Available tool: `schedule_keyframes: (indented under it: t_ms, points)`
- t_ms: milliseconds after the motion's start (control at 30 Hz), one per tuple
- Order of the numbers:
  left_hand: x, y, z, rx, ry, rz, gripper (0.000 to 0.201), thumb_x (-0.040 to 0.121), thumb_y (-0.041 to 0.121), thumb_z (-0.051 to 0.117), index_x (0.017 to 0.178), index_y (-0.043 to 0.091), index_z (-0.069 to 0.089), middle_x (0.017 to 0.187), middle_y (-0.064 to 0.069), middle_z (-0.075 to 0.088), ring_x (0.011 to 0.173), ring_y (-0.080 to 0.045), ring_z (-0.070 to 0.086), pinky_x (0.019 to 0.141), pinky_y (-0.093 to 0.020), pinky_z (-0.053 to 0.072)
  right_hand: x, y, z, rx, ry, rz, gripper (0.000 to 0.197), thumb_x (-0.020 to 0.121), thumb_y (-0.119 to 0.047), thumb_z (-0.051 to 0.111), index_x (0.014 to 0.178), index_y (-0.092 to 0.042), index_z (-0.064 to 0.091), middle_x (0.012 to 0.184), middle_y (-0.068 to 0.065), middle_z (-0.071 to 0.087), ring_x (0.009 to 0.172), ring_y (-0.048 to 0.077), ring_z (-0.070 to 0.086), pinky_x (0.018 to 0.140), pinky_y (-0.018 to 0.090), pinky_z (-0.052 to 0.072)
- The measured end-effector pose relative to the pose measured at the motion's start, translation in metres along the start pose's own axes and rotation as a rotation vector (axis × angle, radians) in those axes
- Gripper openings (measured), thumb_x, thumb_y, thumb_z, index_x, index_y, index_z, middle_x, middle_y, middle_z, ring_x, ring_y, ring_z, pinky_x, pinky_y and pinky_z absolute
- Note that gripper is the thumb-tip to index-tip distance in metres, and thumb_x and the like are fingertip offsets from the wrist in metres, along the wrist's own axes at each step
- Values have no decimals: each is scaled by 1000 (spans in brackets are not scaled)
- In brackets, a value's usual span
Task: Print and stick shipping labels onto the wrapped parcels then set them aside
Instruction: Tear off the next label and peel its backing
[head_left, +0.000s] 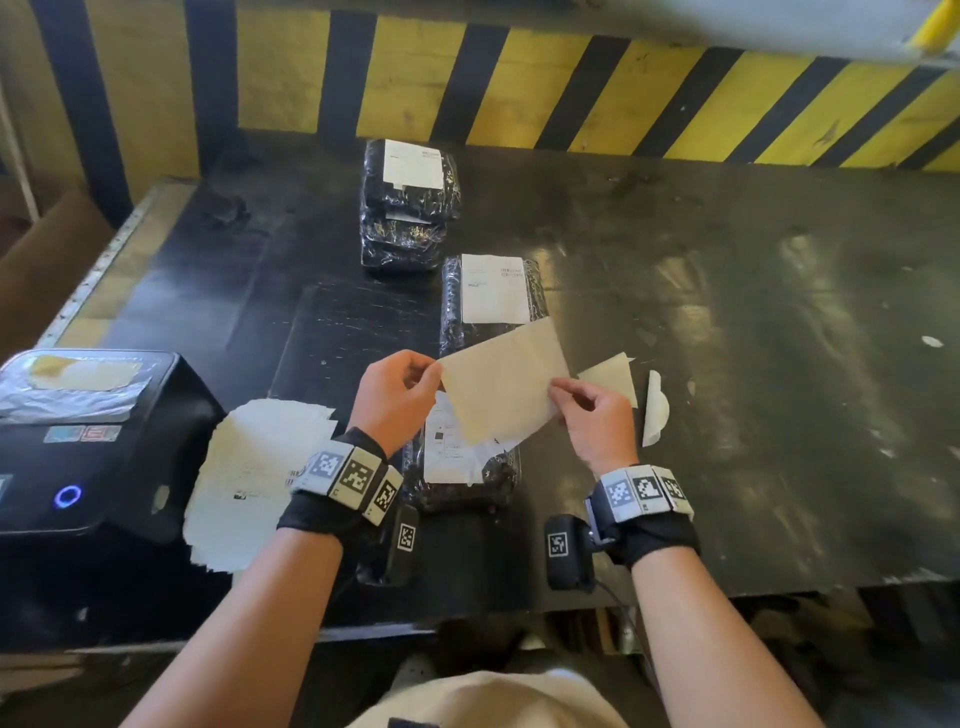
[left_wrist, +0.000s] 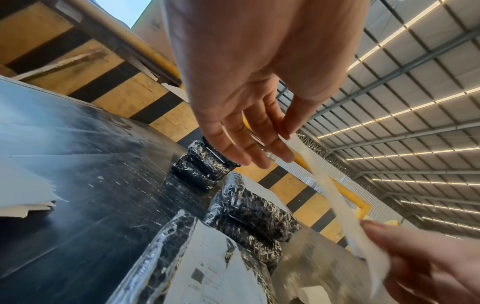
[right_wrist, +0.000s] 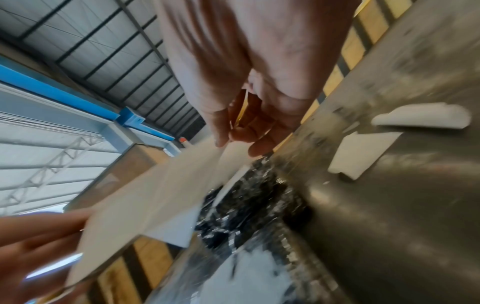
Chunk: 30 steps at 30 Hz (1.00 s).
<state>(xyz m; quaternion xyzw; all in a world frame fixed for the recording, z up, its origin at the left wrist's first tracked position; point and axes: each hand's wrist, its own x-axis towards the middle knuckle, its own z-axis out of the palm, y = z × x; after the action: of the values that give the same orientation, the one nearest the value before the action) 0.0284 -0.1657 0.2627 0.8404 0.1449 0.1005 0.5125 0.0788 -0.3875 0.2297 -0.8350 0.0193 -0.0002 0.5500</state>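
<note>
Steel made up the largest thing in view, a dark, scuffed metal worktable (head_left: 727, 364) backed by a yellow-and-black striped barrier (head_left: 571, 88). On its near left corner sat a black label printer with a glowing blue button (head_left: 88, 441), and just beside it a fanned heap of white printed sheets (head_left: 249, 478). Three black parcels wrapped in shiny clear film lay down the middle: a far labelled stack (head_left: 410, 202), a labelled one in the middle (head_left: 493, 296), and the nearest parcel (head_left: 467, 462), directly under the hands, with a white label already on its top, partly hidden. Two curled scraps of pale backing paper (head_left: 613, 379) lay on the table to the right.

Above the nearest parcel hung a cream rectangular sheet (head_left: 501, 387), its blank side up, held clear of the film. The left hand (head_left: 397, 395) pinched its left corner between thumb and fingers, the other fingers loosely extended; the right hand (head_left: 595, 421) pinched the lower right edge, fingers curled.

Whether this sheet was a fresh label or only a peeled liner could not be told. If a label, the step would go best by splitting the backing from one corner, keeping the sheet taut and flat, setting one edge down squarely first, then smoothing outward so no crease forms over the crinkled film.
</note>
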Motion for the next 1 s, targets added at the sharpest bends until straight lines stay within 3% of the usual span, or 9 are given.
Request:
schedule_keyframes:
  t_ms: [200,267,333,400,433,533,633,733,1000]
  points:
    - [7,3,6,26,54,-35,12,95,19,55,94,11,64,82,2,67,73,-13,65,63,-18,49,12,19,-33,13,108,74,17,92,-13,64,105,-10,74,81,-22,55,91,20,65,89,39,54]
    - [11,6,9,28,67,-49,13,95,19,55,93,10,64,81,-1,68,67,-11,63,58,-17,47,20,29,-42,16,134,131,16,91,-16,64,104,-12,74,80,-17,60,88,25,68,82,46,57]
    - [15,10,12,26,77,-64,13,95,18,54,93,9,63,80,-5,69,60,-11,62,50,-15,46,29,39,-51,17,165,157,17,91,-15,64,105,-10,74,86,-5,67,82,21,66,69,29,59]
    - [19,14,14,24,86,-81,14,96,18,53,94,8,63,78,-7,69,54,-12,62,42,-13,44,38,46,-61,7,175,178,19,92,-13,63,107,-8,73,95,3,68,76,15,61,52,8,47]
    - [21,15,15,18,93,-91,14,96,18,53,94,7,63,78,-9,69,52,-14,62,41,-14,44,42,50,-64,-2,183,195,19,92,-12,63,109,-8,72,100,5,69,78,15,60,56,7,45]
    - [27,21,19,-27,117,-134,14,96,18,52,93,7,60,81,-12,69,55,-23,67,45,-23,47,55,58,-75,19,202,262,20,92,-12,63,108,-9,73,109,8,71,89,22,63,82,25,50]
    - [30,26,23,-55,140,-153,14,97,19,52,94,6,58,82,-12,69,58,-26,69,45,-28,49,67,66,-84,70,216,351,21,92,-12,62,110,-9,72,94,4,68,94,33,66,82,39,53]
    - [29,30,26,-51,165,-137,12,96,20,54,89,11,58,82,-11,67,57,-26,69,45,-29,50,81,80,-84,102,210,396,23,92,-11,62,113,-7,71,89,5,67,76,21,63,81,33,55]
    - [16,33,38,24,201,-117,11,95,22,55,92,11,57,92,-8,65,54,-22,69,44,-27,50,105,105,-69,37,158,365,22,92,-12,62,111,-4,71,113,10,69,99,21,63,88,26,47]
